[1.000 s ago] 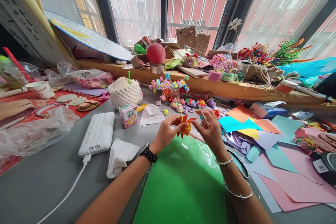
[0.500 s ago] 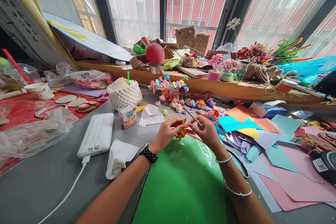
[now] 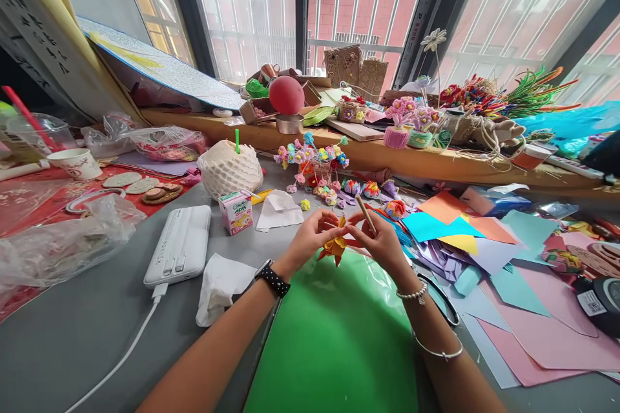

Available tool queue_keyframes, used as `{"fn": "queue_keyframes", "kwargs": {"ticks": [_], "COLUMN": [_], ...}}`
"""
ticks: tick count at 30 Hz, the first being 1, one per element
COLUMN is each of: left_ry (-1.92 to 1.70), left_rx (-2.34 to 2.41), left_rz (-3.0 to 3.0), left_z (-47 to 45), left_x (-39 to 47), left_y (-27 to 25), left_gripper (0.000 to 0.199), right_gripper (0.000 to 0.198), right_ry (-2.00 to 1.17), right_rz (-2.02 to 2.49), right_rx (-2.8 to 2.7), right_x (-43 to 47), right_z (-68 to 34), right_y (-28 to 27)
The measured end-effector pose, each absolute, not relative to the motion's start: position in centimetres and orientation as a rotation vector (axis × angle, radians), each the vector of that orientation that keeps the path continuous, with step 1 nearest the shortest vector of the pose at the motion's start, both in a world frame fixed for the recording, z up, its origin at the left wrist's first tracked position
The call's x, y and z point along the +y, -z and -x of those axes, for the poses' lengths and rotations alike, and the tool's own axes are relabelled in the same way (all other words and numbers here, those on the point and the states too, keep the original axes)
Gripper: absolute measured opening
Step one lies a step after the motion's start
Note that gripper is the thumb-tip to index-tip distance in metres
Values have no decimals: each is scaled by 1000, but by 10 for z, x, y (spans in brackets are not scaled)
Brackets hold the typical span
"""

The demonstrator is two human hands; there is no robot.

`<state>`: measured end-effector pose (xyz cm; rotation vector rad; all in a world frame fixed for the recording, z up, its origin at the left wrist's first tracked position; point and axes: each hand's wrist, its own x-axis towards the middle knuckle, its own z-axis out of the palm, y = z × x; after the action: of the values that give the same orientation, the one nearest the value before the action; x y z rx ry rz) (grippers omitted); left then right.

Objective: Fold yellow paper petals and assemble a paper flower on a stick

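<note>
An orange-yellow folded paper flower [image 3: 334, 248] hangs from the fingers of my left hand [image 3: 312, 240], which pinch it above the green mat [image 3: 334, 329]. My right hand [image 3: 380, 246] is closed around a thin wooden stick [image 3: 363, 211], which points up and leans left. The thumb and fingertips of that hand also meet the flower's top edge, close to the left fingertips. Part of the flower is hidden behind the fingers. Just beyond the hands lie several multicoloured paper balls [image 3: 371, 190] and a bunch of small colourful flowers [image 3: 314, 161].
At left are a white power bank [image 3: 178, 246] with its cable, a crumpled tissue [image 3: 223, 287], a small pink box [image 3: 236, 213] and a coconut in foam net [image 3: 230, 171]. Coloured paper sheets [image 3: 557, 326] spread at right. Crafts line the wooden sill [image 3: 358, 150].
The stick in my right hand has swung more upright. The paper flower has turned, so more of its petals show below my left fingers.
</note>
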<state>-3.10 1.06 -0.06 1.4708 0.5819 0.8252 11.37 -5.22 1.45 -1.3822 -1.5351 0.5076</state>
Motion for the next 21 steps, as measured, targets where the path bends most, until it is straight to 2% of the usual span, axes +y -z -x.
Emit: {"fn": "queue_keyframes", "kwargs": {"ticks": [15, 21], "left_ry": [-688, -695], "left_rx": [581, 584], "left_rz": [-1396, -1366], "left_z": [32, 33], "left_x": [8, 11], "left_y": [-3, -3], "left_gripper": [26, 31], "right_gripper": [20, 25], "right_ry": [-612, -941], "right_rz": [1390, 1281], "right_rx": [-1623, -1442], "right_x": [-51, -50], "right_z": [-118, -119], "right_y": [-10, -10]}}
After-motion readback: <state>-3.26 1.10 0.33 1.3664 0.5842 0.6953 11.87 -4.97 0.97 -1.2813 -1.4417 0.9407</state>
